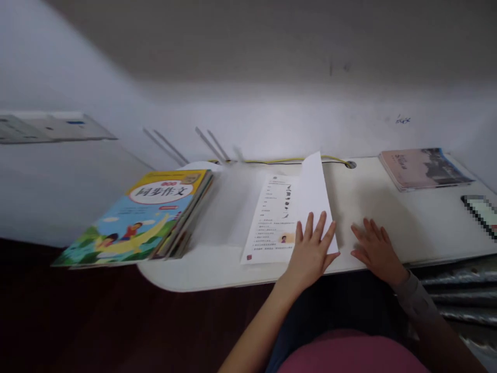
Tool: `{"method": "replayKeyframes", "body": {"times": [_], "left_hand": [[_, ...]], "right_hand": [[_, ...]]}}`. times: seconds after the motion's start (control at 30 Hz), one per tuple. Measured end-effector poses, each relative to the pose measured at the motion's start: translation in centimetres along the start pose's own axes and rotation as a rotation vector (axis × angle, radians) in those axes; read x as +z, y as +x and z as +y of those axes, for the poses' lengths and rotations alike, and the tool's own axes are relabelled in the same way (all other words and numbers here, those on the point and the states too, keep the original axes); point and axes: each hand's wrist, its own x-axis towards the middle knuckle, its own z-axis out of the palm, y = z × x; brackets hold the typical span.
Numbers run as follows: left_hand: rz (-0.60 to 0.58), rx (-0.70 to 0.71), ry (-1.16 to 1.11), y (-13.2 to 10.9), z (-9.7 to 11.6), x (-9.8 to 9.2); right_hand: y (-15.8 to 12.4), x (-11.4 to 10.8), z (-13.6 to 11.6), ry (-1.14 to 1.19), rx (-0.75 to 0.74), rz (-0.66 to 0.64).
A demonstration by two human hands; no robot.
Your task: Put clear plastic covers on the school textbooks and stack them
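A printed worksheet (267, 228) lies on the white desk in front of me, its right part folded over so the blank white back shows. My left hand (312, 241) rests on that blank flap near its lower edge, with the fingers spread. To the right of the paper, my right hand (376, 246) is over the desk top with its fingers apart and nothing in them. Printed text, small drawings and a coloured picture show on the uncovered side of the sheet.
A stack of books (151, 207) with a colourful cover sits at the desk's left end. Pinkish booklets (423, 168) lie at the back right, near a phone-like object (483, 212). A yellow cable (267, 161) runs along the back of the white desk (186, 277).
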Motion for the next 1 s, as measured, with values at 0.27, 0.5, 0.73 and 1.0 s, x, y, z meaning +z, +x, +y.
{"method": "replayKeyframes", "body": {"times": [0.27, 0.5, 0.73, 1.0], "left_hand": [[-0.064, 0.113, 0.087, 3.7, 3.6, 4.5], [-0.127, 0.114, 0.039, 4.2, 4.4, 5.7], [-0.117, 0.106, 0.004, 4.4, 4.5, 5.9], [-0.142, 0.094, -0.011, 4.7, 4.6, 6.2]], "right_hand": [[-2.5, -0.1, 1.9, -0.081, 0.017, -0.065], [-2.6, 0.3, 2.4, -0.042, -0.022, -0.064], [-2.7, 0.4, 2.8, 0.039, -0.036, -0.049], [-3.0, 0.5, 3.5, 0.094, 0.005, -0.048]]}}
